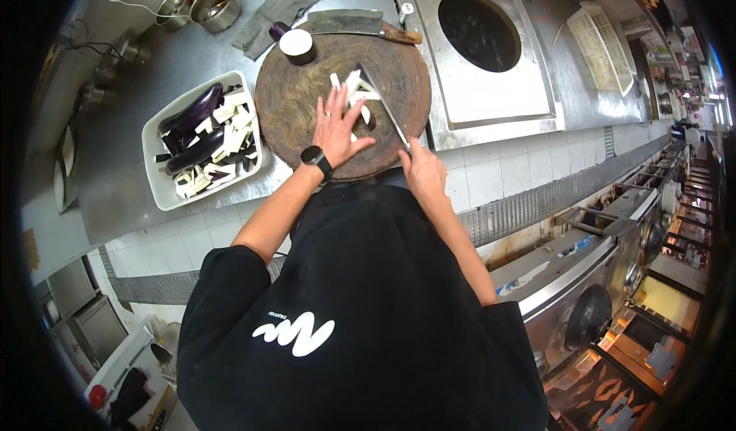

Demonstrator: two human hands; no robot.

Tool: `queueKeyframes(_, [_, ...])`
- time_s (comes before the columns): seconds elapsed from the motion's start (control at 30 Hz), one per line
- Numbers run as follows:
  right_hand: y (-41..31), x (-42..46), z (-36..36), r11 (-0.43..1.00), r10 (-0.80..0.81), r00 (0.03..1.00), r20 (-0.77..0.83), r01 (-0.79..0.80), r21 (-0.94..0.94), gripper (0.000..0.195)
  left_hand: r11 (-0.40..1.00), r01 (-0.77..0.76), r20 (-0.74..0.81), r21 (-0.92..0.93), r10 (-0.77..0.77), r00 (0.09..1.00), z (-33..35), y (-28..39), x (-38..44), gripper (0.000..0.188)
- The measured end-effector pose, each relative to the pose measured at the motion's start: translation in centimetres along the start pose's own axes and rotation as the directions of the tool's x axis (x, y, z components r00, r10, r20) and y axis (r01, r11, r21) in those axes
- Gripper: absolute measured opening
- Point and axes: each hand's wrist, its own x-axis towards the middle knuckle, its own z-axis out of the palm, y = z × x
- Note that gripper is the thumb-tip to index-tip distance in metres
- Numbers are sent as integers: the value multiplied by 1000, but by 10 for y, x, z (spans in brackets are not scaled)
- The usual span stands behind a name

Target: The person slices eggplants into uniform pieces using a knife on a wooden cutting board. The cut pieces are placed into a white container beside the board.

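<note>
My left hand (336, 129), with a dark watch at the wrist, is spread with its fingers apart over the round wooden chopping block (287, 103), its fingertips by cut eggplant strips (357, 89). The handle of a knife (391, 112) is in my right hand (422, 169); its blade lies edge-on just right of the strips. A thick piece of eggplant (297, 47) with its white cut face up stands at the block's upper left. Behind it a cleaver (348, 22) with a wooden handle lies across the far rim. Left of the block, a white plastic tub (253, 95) holds eggplants and cut pieces.
A grey cloth (282, 14) lies on the steel counter beyond the block, with metal pots (215, 8) to its left. Right of the block is a steel unit with a round dark opening (480, 31). A cream plastic basket (601, 49) stands farther right.
</note>
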Motion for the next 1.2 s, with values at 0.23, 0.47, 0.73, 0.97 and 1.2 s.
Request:
queueKeyframes(0.23, [15, -4, 4, 674, 23, 837, 547, -417, 610, 36, 985, 106, -125, -135, -123, 985, -3, -15, 21, 103])
queueKeyframes(0.47, [20, -3, 27, 431, -18, 874, 486, -432, 792, 57, 989, 142, -92, -32, -144, 985, 4, -4, 40, 72])
queueKeyframes(0.73, [1, -4, 39, 441, -21, 889, 458, -403, 802, 55, 969, 197, -242, -145, -228, 943, 24, -6, 39, 56])
queueKeyframes(0.97, [-21, -10, 37, 481, 1, 879, 476, -418, 771, 55, 907, 267, -337, -325, -375, 864, 31, -6, 38, 50])
queueKeyframes(1.2, [-32, -15, 26, 562, -30, 915, 401, -317, 764, 57, 870, 199, -467, -451, -420, 779, 24, -2, 39, 54])
